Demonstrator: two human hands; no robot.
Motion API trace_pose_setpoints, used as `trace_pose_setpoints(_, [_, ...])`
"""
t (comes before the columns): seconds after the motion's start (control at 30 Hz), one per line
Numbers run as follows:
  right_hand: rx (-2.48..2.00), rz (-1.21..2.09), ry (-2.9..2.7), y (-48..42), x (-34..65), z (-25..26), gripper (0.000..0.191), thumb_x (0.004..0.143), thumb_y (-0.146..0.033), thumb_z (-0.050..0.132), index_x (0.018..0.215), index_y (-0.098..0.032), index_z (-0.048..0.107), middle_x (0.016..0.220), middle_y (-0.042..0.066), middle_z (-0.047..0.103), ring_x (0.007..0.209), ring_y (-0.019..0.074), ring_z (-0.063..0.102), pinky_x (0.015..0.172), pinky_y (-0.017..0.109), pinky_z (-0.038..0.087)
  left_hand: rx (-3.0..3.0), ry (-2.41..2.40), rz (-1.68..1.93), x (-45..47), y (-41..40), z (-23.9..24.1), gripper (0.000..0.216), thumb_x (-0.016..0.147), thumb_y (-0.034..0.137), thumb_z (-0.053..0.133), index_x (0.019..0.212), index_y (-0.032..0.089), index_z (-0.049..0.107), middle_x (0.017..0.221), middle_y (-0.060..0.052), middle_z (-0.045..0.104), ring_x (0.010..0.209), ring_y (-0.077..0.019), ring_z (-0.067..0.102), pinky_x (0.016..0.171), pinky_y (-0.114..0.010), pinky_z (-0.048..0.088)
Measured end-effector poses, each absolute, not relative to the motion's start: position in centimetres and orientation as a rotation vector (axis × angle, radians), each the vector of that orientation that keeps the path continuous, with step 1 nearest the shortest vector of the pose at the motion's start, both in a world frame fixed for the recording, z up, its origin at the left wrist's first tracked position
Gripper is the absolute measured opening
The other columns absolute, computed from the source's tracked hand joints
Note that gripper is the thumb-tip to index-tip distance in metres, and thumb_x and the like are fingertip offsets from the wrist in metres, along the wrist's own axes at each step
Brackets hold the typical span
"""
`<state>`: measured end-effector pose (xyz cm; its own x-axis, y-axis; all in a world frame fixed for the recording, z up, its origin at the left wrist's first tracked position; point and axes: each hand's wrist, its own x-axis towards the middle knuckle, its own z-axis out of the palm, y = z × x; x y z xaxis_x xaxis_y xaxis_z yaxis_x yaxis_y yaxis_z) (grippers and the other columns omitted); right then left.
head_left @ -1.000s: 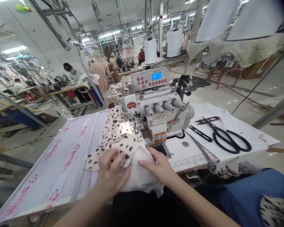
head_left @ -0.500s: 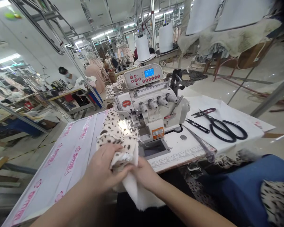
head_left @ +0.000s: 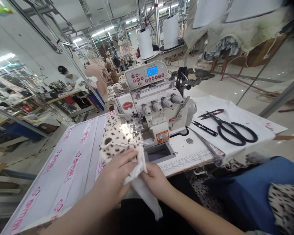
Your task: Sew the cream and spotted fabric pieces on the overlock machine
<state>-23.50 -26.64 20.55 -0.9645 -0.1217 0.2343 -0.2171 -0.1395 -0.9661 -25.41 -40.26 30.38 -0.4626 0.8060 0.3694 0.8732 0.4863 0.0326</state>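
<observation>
Pale far-left bench: a co-worker (head_left: 68,77) stood at a wooden bench well beyond the workstation, among hanging garments.

White board: a white board with pink printed lettering (head_left: 73,160) formed the left part of the tabletop, and the near edge ran below the hands.

Left hand: the left hand (head_left: 115,173) lay across the fabric at the tabletop's near edge, fingers together and pointing right. It pressed the fold down, but the thumb was hidden, so I cannot tell whether it pinched.

Fabric: a cream, black-spotted knit fabric (head_left: 117,138) lay bunched on the board, its far end reaching the machine's presser foot. A soft white lining (head_left: 147,199) hung from the fold over the near edge.

Right hand: the right hand (head_left: 155,179) pinched the white lining between thumb and fingers, just beside the left hand's fingertips.

Machine: a cream overlock sewing machine (head_left: 152,104) stood at the tabletop's far edge, with its blue display lit.

Right side: small black thread snips (head_left: 204,128) and large black-handled shears (head_left: 235,133) lay on a white sheet (head_left: 247,120) near the right edge. A blue cloth (head_left: 245,192) and spotted fabric pieces (head_left: 286,209) lay beyond the near right corner.
</observation>
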Motion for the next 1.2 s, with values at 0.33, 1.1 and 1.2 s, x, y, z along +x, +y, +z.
trace_pose_setpoints(0.33, [0.337,2.187,-2.164,-25.8,-24.5,20.6,0.022,0.081,-0.022,0.048,0.069,-0.016,0.065,0.067,-0.001,0.063,0.068,0.0175,0.057,0.062,0.025,0.041,-1.462,-2.313,-0.194,-26.4,-40.0,30.3,0.038,0.067,0.004,0.039,0.1,0.012,0.055,0.11,-0.011,0.062,0.103,-0.0195,0.057,0.083,-0.036,0.05])
trace_pose_setpoints(1.1, [0.261,2.591,-2.076,-26.7,-24.0,23.5,0.024,0.082,-0.031,0.051,0.098,-0.016,0.061,0.099,0.006,0.066,0.094,0.0239,0.059,0.083,0.037,0.045,-0.965,-2.372,-0.146,-23.6,-42.6,30.4,0.031,0.081,0.003,0.037,0.108,0.011,0.05,0.096,-0.011,0.054,0.089,-0.0185,0.052,0.077,-0.032,0.047])
trace_pose_setpoints(1.2, [0.323,2.68,-1.877,-28.8,-24.0,24.0,0.023,0.081,-0.021,0.049,0.1,-0.018,0.061,0.103,0.005,0.065,0.1,0.0219,0.057,0.091,0.036,0.041,-1.046,-2.374,-0.041,-23.8,-41.4,30.4,0.024,0.085,0.015,0.04,0.107,0.011,0.05,0.08,-0.007,0.054,0.074,-0.0166,0.053,0.062,-0.028,0.047])
